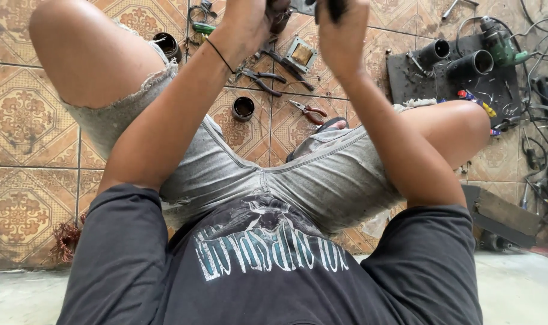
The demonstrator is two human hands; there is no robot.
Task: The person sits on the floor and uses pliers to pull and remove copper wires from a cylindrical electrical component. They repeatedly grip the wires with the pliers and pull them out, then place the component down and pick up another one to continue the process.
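Grey metal part (302, 5) at top edge, gripped by left hand (250, 21), right hand (340, 24) fingers.

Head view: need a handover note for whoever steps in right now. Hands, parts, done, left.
Left hand: raised at the top edge, closed on something dark and mostly cut off; cannot tell what.
Right hand: beside it, gripping a dark handle, with a grey metal part between the hands.
On the tiled floor: red-handled pliers, dark pliers, a small black cup, a square metal frame, two black tubes on a dark mat.
Done and left: cannot tell; the work is out of frame.
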